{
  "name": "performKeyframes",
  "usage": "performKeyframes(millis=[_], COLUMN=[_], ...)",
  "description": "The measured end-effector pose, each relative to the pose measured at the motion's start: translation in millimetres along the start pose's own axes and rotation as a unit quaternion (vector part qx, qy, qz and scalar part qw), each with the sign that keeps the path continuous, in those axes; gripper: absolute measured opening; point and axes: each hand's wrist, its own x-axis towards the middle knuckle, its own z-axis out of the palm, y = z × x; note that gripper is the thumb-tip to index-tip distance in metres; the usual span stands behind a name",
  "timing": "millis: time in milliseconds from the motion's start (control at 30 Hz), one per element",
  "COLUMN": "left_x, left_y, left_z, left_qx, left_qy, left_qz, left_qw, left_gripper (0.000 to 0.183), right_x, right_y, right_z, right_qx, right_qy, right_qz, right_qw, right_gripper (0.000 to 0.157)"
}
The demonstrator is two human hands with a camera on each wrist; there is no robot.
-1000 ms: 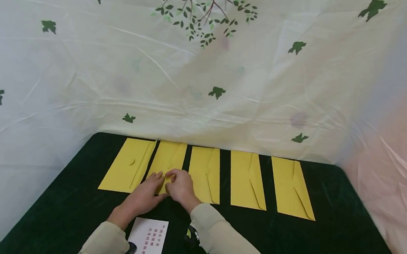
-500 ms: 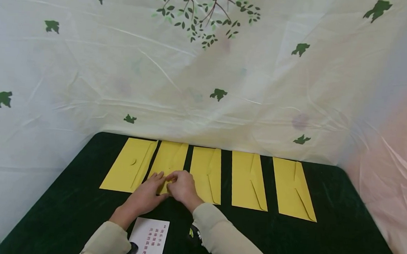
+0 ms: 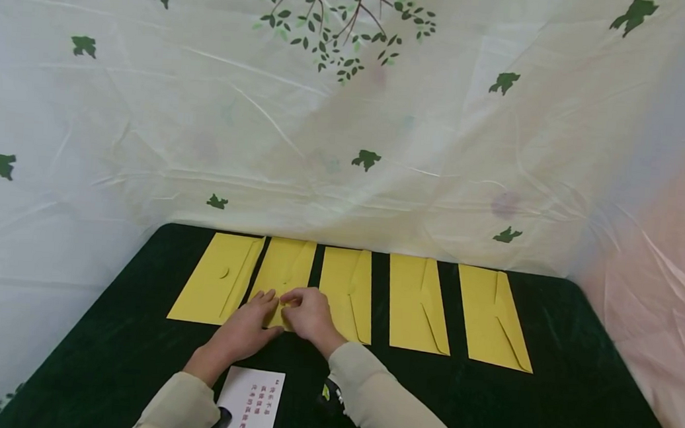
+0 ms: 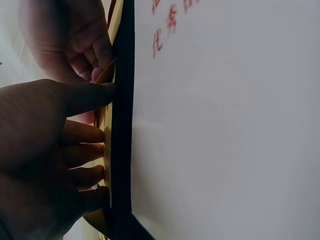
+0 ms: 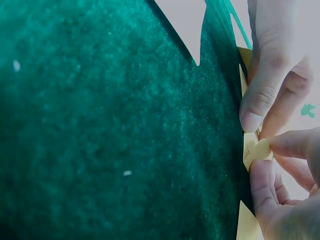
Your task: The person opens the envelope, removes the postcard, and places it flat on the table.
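L arm [image 3: 177,405]: sleeved to wrist, reaching fwd from lower L, angling up to R. L wrist [image 3: 203,363] lying nearly in line w/ forearm. L hand [image 3: 241,329]: palm facing down, fingers [image 4: 82,155] extending fwd, bending only slightly; L thumb [image 4: 90,97] spreading out sideways twd opp. hand.

R arm [image 3: 395,403]: sleeved likewise, reaching fwd from lower R, angling up to L. R hand [image 3: 307,314]: back facing up, R thumb [image 5: 262,182] and R index [image 5: 290,144] pinching, tips nearly meeting; remaining digits curling in underneath, partly hidden.

Both hands working close tog., fingertips sitting just beside each other; contact btwn them not determinable.
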Motion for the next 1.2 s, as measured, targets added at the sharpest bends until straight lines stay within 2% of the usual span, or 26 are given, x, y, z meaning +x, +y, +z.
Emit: performKeyframes(millis=[500, 867, 1200], left_x=[-2.2, -6.7, -7.0], left_y=[1.1, 0.5, -0.5], left_z=[0.9, -2.0, -2.2], left_qx=[0.000, -0.002, -0.005], left_qy=[-0.002, -0.005, -0.006], left_qz=[0.009, 0.006, 0.014], left_qw=[1.0000, 1.0000, 0.9999], left_gripper=[0.063, 0.064, 0.064], right_x=[-11, -19, -24], right_y=[3, 0, -1], right_z=[-8.4, -15.0, -21.8], right_qx=[0.033, 0.088, 0.080], right_qy=[0.016, 0.005, -0.001], right_qz=[-0.007, 0.023, 0.040], right_qw=[0.999, 0.996, 0.996], right_gripper=[0.014, 0.012, 0.016])
